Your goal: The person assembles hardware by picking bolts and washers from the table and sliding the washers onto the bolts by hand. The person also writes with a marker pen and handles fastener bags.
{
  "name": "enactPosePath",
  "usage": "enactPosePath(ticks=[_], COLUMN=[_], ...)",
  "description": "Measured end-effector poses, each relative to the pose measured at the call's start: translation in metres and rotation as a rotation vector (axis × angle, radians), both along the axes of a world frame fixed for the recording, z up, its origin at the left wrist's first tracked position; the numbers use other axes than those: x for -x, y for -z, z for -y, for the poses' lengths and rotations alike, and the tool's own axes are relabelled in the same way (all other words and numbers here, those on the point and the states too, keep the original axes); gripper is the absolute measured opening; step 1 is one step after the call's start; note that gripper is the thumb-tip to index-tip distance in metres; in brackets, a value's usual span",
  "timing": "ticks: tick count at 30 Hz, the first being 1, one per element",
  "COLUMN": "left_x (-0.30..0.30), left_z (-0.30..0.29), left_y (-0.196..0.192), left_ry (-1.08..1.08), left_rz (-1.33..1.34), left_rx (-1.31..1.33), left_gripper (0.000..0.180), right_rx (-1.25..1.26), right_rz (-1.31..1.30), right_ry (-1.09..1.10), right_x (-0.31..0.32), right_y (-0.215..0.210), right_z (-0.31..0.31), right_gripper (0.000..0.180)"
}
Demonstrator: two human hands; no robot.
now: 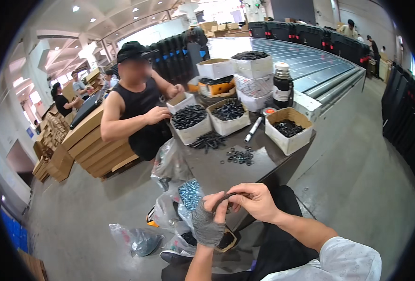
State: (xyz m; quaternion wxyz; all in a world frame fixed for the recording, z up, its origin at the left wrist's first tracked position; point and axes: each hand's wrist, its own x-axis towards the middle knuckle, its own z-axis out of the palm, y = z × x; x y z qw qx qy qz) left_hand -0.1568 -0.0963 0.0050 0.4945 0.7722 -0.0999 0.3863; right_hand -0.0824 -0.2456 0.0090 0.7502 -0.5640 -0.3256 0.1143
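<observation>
My left hand [211,219], wrapped in grey fabric round the palm and wrist, pinches one end of a black curved strip [222,200]. At its other end, the fingers of my right hand [256,201] are closed on the same strip. Its exact kind is too small to make out. Both hands are above my lap, in front of the dark table's near edge. Beneath and beside my left hand lies a clear bag of bluish metal screws [189,194]. Small black rings [240,156] are scattered on the table, close to a pile of black elongated parts [207,140].
White boxes of black parts [188,117] line the dark table [203,164], with a marker [253,129] and a black bottle [282,86]. A co-worker [137,98] handles a small box across the corner. Plastic bags [137,239] lie on the floor; a roller conveyor [306,61] stands behind.
</observation>
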Motion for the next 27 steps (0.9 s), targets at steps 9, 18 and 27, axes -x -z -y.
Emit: enactPosePath(ticks=[9, 18, 27], left_x=[-0.023, -0.049, -0.053], left_z=[-0.003, -0.022, -0.027], left_y=[0.014, 0.027, 0.019], left_ry=[-0.040, 0.066, 0.143], left_rz=[-0.144, -0.347, -0.360], left_rx=[0.084, 0.297, 0.283], left_gripper=[0.011, 0.017, 0.019], right_rx=[0.286, 0.716, 0.884], right_rz=[0.707, 0.769, 0.748], right_ry=[0.448, 0.377, 0.237], right_x=[-0.049, -0.134, -0.147], right_y=[-0.009, -0.019, -0.013], right_z=[0.042, 0.042, 0.028], right_gripper=[0.015, 0.023, 0.019])
